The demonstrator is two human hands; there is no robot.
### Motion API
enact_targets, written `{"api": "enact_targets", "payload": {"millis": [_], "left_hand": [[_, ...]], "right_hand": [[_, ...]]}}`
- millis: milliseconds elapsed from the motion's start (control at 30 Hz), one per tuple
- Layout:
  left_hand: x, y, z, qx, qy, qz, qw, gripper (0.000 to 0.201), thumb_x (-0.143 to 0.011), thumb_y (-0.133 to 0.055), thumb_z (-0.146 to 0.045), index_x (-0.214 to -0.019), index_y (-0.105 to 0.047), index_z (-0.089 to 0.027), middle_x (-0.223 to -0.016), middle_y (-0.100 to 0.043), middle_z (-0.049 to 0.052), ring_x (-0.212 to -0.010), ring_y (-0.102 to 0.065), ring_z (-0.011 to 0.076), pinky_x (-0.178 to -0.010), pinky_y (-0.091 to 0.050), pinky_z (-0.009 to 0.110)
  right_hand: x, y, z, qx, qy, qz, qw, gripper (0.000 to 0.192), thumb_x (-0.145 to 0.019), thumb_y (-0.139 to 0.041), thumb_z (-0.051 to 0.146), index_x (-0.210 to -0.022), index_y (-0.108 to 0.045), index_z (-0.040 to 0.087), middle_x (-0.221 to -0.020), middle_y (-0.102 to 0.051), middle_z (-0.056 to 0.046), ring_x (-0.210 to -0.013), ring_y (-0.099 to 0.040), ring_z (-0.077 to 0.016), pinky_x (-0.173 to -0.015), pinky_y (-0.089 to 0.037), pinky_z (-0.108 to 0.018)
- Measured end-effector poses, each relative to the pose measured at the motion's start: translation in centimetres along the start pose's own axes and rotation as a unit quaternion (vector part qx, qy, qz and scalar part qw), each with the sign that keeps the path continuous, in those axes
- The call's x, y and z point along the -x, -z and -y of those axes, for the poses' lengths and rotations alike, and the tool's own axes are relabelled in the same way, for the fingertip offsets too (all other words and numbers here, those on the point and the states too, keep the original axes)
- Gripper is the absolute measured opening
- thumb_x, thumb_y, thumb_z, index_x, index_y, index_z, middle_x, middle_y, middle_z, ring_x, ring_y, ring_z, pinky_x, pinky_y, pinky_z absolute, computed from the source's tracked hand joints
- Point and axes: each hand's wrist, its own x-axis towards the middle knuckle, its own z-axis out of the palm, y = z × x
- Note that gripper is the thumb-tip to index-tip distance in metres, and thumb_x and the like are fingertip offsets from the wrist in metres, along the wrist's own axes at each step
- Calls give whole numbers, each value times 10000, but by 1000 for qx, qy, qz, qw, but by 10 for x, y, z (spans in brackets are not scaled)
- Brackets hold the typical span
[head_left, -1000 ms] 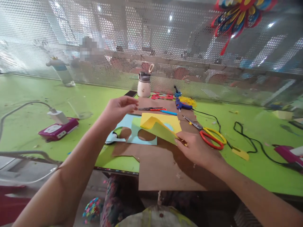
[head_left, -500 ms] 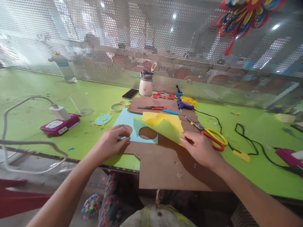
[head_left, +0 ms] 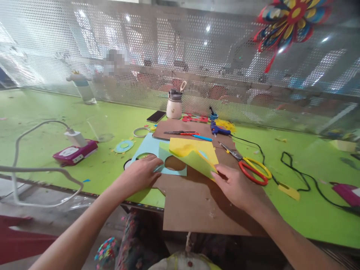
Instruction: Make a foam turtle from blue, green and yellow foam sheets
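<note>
My left hand (head_left: 140, 173) has come down from mid-air and now presses flat, fingers spread, on the blue sheet (head_left: 153, 150) while my right hand (head_left: 234, 183) stays pinched on the lifted yellow sheet (head_left: 194, 152) just beside it, so the stack is pinned for peeling.

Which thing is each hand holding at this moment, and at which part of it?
The right hand pinches the yellow-green sheet at its near corner, lifting it. The left hand holds nothing; it rests flat on the light blue sheet, near its cut-out holes.

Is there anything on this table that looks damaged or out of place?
The blue sheet has round holes cut out of it. The yellow sheet is curled up at the corner held by the right hand. Small paper scraps lie scattered on the green table.
</note>
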Motion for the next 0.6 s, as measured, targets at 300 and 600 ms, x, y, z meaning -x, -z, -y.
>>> {"api": "enact_targets", "payload": {"millis": [300, 600], "left_hand": [[-22, 61, 39, 236, 282, -322, 872, 171, -653, -708, -357, -738, -714, -209, -723, -719, 30, -668, -618, 201, -602, -442, 268], [-85, 80, 66, 315, 336, -410, 787, 198, -744, -644, -315, -638, -604, -153, -542, -593, -2, -571, -618, 138, -580, -502, 241]], "right_hand": [[4, -4, 17, -6, 66, 88, 994, 232, -849, -521, 189, -1029, -652, 253, -1084, -685, -33, -922, -636, -209, -755, -499, -311], [10, 2, 21, -58, 137, 184, 972, 303, -832, -543, 130, -1110, -626, 215, -1192, -599, -73, -1133, -528, -199, -1000, -423, -335]]}}
